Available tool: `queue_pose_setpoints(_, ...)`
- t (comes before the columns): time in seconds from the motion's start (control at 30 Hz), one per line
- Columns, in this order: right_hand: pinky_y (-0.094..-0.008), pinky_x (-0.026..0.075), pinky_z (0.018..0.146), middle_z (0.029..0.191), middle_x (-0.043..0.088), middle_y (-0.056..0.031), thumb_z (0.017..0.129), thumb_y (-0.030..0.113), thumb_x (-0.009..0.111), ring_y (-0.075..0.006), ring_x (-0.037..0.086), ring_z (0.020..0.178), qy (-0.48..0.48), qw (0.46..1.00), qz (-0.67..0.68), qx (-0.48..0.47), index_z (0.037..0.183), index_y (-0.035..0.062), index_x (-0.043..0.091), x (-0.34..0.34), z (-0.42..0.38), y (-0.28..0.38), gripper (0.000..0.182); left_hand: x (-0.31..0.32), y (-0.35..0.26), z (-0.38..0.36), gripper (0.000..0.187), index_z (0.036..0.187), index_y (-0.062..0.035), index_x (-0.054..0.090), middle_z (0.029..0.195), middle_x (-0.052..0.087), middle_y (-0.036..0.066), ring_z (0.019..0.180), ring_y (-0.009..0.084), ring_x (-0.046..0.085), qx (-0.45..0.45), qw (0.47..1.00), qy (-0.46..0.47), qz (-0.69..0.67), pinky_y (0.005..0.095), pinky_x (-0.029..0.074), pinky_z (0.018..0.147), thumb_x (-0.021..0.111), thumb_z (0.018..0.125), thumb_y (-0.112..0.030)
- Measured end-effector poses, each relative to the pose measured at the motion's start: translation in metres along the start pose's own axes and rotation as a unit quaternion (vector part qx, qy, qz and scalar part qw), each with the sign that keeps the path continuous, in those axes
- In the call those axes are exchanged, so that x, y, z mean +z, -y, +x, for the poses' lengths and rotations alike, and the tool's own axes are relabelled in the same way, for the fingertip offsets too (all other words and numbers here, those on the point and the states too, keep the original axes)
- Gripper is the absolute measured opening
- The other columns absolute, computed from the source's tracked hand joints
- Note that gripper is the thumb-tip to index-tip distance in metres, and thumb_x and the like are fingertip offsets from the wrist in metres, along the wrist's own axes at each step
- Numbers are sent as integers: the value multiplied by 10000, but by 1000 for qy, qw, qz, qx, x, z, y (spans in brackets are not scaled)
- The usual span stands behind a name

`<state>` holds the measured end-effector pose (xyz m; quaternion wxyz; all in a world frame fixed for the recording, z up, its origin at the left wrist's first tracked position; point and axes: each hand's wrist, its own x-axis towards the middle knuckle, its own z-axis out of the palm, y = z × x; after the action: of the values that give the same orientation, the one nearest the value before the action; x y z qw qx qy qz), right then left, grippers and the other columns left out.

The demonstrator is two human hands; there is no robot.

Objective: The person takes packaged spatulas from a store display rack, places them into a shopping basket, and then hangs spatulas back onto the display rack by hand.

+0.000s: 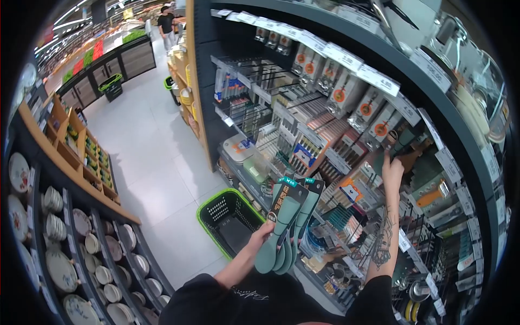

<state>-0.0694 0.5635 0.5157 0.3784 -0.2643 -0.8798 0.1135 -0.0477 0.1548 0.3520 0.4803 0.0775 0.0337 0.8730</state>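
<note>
My left hand (264, 230) is closed around several green spoons (283, 227) on dark and teal packaging cards, held in front of my chest above the floor basket. My right hand (392, 169) reaches up to the shelf rack at the right, its fingers at a dark green packaged utensil (402, 142) hanging there. The fingers look bent against the package, and part of it is in shadow. Packets with round orange labels (381, 129) hang just left of and above that hand.
A black basket with a green rim (201, 214) stands on the floor. Bowls and plates (61, 268) fill the shelves at left. A brown-handled utensil (430, 197) hangs at right. A person (166, 23) in a black top stands far off near produce bins (81, 62).
</note>
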Motion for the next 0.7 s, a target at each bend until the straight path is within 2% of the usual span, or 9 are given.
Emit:
queue_pose_setpoints(0.03,-568,477,682,796,600,-377,972,379,541,-527,608,818,-11,1000,0,-9,927,-78,548,6,2,-4,459,-15,0,3,475,1296,81,478,932,667,211,1073,451,631,10,1000,3,-3,323,600,722,457,992,-283)
queue_pose_setpoints(0.1,-564,485,663,785,601,-376,975,393,533,-521,615,800,-9,999,-28,-14,920,-81,545,10,7,-4,477,-32,-2,14,646,1372,31,431,1061,642,269,1053,452,622,50,988,60,130,385,586,809,508,949,-451)
queue_pose_setpoints(0.2,-551,503,615,753,605,-371,986,430,506,-509,630,753,-9,997,-73,-17,896,-93,538,18,12,-15,531,-45,-3,16,647,1380,35,419,1072,641,255,1081,431,621,69,982,-32,172,307,602,700,475,966,-459)
queue_pose_setpoints(0.33,-560,503,681,772,620,-354,978,463,505,-517,624,796,-42,996,-73,-7,922,-81,552,35,21,-14,549,-21,-18,14,626,1361,33,447,1040,648,237,1095,425,618,62,979,-44,189,299,600,702,468,970,-456)
queue_pose_setpoints(0.4,-562,502,708,784,627,-347,973,473,509,-517,622,818,-50,997,-59,11,929,-76,557,34,17,-10,553,-3,-21,15,618,1347,35,464,1051,647,235,1098,405,623,103,974,-25,200,286,600,696,467,971,-456)
queue_pose_setpoints(0.5,-554,501,745,827,647,-321,965,490,516,-511,621,866,11,998,-52,20,965,-69,568,11,14,9,561,-11,-27,18,614,1319,49,485,1062,646,228,1105,389,624,118,970,3,214,296,596,729,464,971,-456)
queue_pose_setpoints(0.57,-528,508,733,867,667,-296,959,494,523,-492,635,874,41,989,-128,61,990,-59,593,-12,-3,31,558,-18,-28,17,616,1313,54,488,1077,643,231,1110,387,623,120,971,-2,208,297,595,738,467,970,-456)
queue_pose_setpoints(0.67,-502,513,746,880,685,-251,950,461,556,-455,654,853,0,986,-147,84,1032,-24,625,-36,-38,56,497,-8,-37,21,580,1268,52,515,940,672,185,1082,354,637,120,962,-76,234,358,577,847,478,969,-444)
queue_pose_setpoints(0.7,-477,519,750,901,688,-226,943,416,586,-425,657,855,-15,996,-60,57,1052,-10,632,-42,-57,71,442,-15,-40,25,559,1249,47,523,847,665,152,1034,338,652,144,956,-59,247,399,544,913,486,969,-436)
